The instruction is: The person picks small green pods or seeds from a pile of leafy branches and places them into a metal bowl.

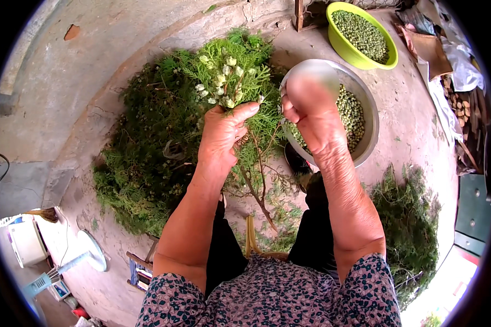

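Observation:
My left hand [222, 133] is closed around a leafy evergreen sprig [229, 71] with a cluster of pale green cones near its tip. To the right, my right hand [321, 128] is raised over a metal bowl [372, 128], its visible fingers curled in. Blur covers part of that hand, so what it holds, if anything, is hidden. Small green cones [353, 117] fill much of the bowl. Beside my left arm lies a large heap of cut evergreen branches [142, 147]. A bare brown stem [256, 193] hangs down below my left hand.
A yellow-green basin [360, 60] full of green cones stands at the far right. Another pile of branches [403, 229] lies by my right elbow. Plastic sheets and firewood [458, 106] line the right side. A fan [94, 252] and a broom [48, 215] are at the left.

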`<state>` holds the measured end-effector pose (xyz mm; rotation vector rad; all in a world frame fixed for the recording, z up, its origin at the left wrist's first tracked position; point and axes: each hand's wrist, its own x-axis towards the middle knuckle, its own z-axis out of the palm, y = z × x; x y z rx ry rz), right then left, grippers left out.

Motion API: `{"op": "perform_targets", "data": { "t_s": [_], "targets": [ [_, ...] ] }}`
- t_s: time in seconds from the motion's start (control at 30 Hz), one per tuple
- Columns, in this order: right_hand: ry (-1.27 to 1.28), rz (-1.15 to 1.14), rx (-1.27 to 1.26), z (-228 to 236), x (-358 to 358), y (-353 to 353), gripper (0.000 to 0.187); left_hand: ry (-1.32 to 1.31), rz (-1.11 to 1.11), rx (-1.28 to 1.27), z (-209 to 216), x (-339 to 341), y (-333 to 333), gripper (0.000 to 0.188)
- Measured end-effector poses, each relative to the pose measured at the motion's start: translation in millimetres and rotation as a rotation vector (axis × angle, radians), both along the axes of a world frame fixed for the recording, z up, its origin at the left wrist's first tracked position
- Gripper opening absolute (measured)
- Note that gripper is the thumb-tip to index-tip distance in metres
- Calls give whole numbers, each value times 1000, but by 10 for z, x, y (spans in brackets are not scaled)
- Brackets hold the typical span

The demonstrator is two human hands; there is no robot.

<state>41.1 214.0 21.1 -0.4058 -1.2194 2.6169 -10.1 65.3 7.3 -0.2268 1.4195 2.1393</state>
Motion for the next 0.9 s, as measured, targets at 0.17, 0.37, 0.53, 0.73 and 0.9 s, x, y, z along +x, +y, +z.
{"op": "perform_targets", "data": {
  "t_s": [0.17,0.37,0.53,0.73,0.9],
  "targets": [
    [-190,61,343,-25,-6,-237,7,24,-43,24,-48,-6,-19,19],
    [-172,105,61,-78,2,-223,7,-14,-120,55,6,-9,-22,20],
    [-43,53,-241,-164,-34,-120,10,-9,-102,18,-30,4,3,17],
    [1,32,-240,3,-19,-54,10,132,-92,-42,-74,11,15,13],
    [-106,85,-16,-104,1,-119,10,245,-153,-111,-131,14,29,15]
  ]
}}
